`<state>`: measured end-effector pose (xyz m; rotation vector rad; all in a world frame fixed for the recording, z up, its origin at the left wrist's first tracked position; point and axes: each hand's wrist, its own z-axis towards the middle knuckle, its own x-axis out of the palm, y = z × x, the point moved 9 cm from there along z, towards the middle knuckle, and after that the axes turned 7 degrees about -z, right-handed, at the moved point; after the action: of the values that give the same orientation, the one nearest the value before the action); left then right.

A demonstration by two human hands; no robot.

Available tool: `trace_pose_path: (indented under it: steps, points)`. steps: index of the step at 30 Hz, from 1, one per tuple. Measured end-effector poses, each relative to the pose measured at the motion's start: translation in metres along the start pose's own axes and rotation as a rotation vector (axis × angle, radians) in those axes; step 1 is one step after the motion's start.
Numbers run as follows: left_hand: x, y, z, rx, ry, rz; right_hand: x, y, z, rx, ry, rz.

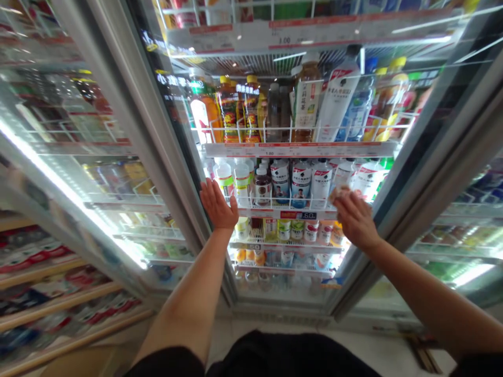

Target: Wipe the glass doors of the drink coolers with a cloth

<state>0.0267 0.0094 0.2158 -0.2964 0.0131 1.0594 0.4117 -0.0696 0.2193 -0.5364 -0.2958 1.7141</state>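
Note:
A glass fridge door [288, 287] fills the middle of the head view. My left hand [220, 208] lies flat on the left part of the pane, its fingers stretched upward. At the right, my right hand [357, 220] has its fingers closed on a small, crumpled, light-brown cloth [339, 193], pressed toward the glass. Whether it is cloth or paper is hard to tell, as my fingers cover much of it. Behind the pane, white-labelled bottles [301, 183] stand on a shelf between my two hands.
Metal door frames [157, 125] run along both sides of the pane. Inside are wire-fronted shelves with drinks and a price rail [298, 150]. Wooden shelves [58, 299] with packaged goods stand at the lower left. Pale floor [231, 330] shows below the door.

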Motion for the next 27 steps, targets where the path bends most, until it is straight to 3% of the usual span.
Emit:
trace_pose_path:
  steps: [1,3,8,12,15,20,22,25,27]
  points:
    - [0.000,0.000,0.000,0.003,0.001,0.001,0.006,0.017,-0.012,-0.151,0.093,0.054]
    - [0.000,-0.001,0.000,0.011,0.001,0.008,0.009,0.022,-0.032,-0.241,0.196,0.109]
    - [0.000,-0.001,0.000,0.007,-0.008,0.011,0.004,-0.004,-0.047,-0.077,0.170,0.011]
    - [0.000,-0.003,0.000,0.013,-0.016,0.037,0.014,0.038,-0.054,-0.210,0.251,0.131]
    - [-0.001,-0.005,0.001,0.031,-0.021,0.024,0.020,0.058,-0.036,-0.223,0.245,0.183]
    - [0.000,-0.001,0.001,-0.021,0.006,-0.016,0.024,0.052,0.011,0.083,0.097,0.051]
    - [0.001,0.001,0.001,-0.050,0.026,-0.022,0.028,0.073,0.014,0.052,0.099,0.089]
    - [0.002,0.002,0.000,-0.059,0.041,-0.014,0.039,0.116,0.016,-0.134,0.195,0.227]
    - [0.002,0.002,0.000,-0.059,0.043,-0.022,0.044,0.126,0.027,-0.145,0.234,0.263]
